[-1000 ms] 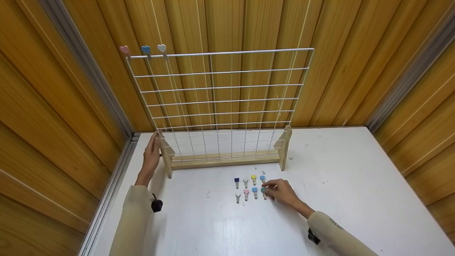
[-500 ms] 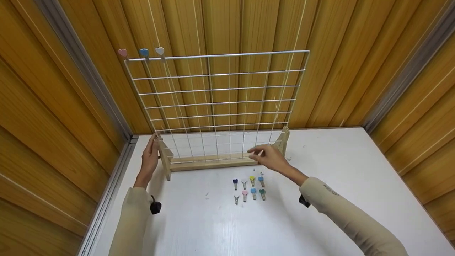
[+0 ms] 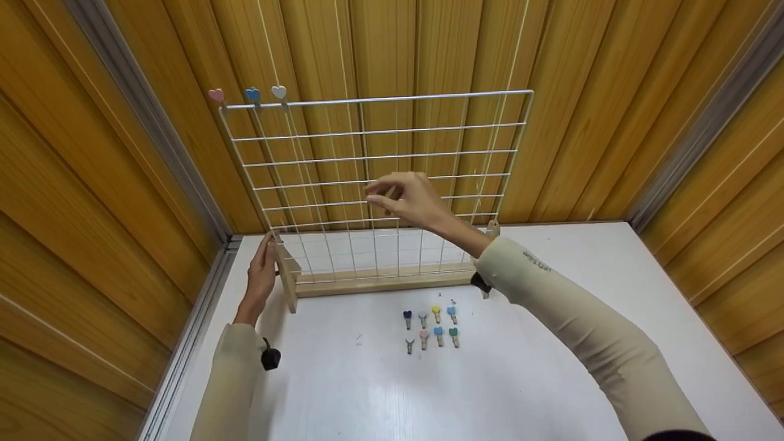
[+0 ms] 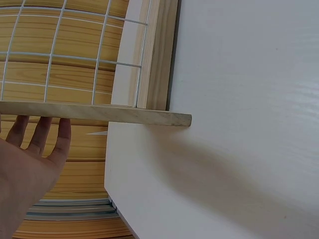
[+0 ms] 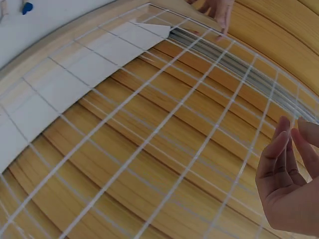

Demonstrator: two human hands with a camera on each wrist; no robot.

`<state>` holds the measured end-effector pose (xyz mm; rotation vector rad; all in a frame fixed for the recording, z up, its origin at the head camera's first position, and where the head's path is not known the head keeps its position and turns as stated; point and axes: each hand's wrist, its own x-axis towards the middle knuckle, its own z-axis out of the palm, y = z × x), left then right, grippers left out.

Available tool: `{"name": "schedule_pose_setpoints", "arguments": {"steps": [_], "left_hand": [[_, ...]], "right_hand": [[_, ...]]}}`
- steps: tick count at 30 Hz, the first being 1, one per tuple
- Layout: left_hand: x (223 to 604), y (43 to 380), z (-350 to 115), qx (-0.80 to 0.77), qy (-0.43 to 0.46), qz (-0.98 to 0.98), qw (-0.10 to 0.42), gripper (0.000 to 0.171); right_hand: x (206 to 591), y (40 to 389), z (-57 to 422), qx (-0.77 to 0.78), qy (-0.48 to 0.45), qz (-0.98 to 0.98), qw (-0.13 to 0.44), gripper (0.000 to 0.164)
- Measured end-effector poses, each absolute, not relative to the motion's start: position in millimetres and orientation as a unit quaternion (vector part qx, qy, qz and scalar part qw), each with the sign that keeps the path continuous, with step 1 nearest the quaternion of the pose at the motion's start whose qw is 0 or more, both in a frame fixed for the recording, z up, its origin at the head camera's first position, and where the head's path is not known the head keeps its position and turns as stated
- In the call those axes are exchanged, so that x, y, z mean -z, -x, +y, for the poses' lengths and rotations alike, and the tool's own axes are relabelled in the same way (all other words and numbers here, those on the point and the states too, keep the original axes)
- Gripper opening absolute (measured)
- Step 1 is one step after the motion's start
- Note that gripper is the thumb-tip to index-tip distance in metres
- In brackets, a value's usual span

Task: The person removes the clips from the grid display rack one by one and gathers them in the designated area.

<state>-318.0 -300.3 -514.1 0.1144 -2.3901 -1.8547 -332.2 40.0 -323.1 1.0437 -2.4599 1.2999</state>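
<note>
My right hand (image 3: 409,199) hangs in front of the middle of the white wire grid (image 3: 404,98). In the right wrist view its thumb and fingers (image 5: 279,164) are loosely bent, with nothing visible between them. The left hand (image 3: 262,269) touches the outer side of the wooden stand's left end piece (image 3: 286,275); its fingers (image 4: 60,139) reach up to that wood in the left wrist view. On the grid's top left sit a pink heart clip (image 3: 216,95), a blue heart clip (image 3: 252,95) and a white heart clip (image 3: 279,92).
Several small clips lie in two rows on the white table (image 3: 343,380) before the stand, including a yellow clip (image 3: 436,313), a green clip (image 3: 454,336) and a dark blue clip (image 3: 408,318). Wood-patterned walls (image 3: 92,184) surround the table on three sides.
My right hand has left the green clip, rising and moving left to the middle of the grid. The clips stay on the table. The left hand keeps its place at the stand.
</note>
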Motion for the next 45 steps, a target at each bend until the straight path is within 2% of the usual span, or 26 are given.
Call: {"name": "schedule_pose_setpoints", "arguments": {"steps": [11, 17, 21, 25, 28, 31, 38, 45], "left_hand": [[513, 317, -301, 0.598, -0.044, -0.799, 0.052, 0.060], [513, 314, -302, 0.605, -0.042, -0.793, 0.058, 0.059], [514, 314, -302, 0.605, -0.046, -0.792, 0.061, 0.059], [515, 313, -301, 0.606, -0.048, -0.791, 0.070, 0.059], [515, 312, -301, 0.608, -0.044, -0.789, 0.072, 0.058], [516, 311, -301, 0.607, -0.045, -0.791, 0.066, 0.059], [510, 308, -298, 0.616, -0.045, -0.784, 0.061, 0.058], [490, 294, -294, 0.633, -0.049, -0.771, 0.038, 0.056]], "right_hand": [[253, 341, -15, -0.503, -0.341, -0.778, 0.156, 0.020], [233, 347, -43, -0.549, -0.321, -0.753, 0.169, 0.030], [229, 352, -64, -0.579, -0.313, -0.738, 0.146, 0.046], [226, 356, -82, -0.620, -0.309, -0.718, 0.073, 0.054], [226, 359, -90, -0.638, -0.304, -0.707, 0.032, 0.051], [228, 361, -94, -0.653, -0.291, -0.699, 0.020, 0.044], [226, 362, -101, -0.658, -0.267, -0.699, 0.081, 0.036], [230, 359, -109, -0.705, -0.228, -0.663, 0.106, 0.029]]}}
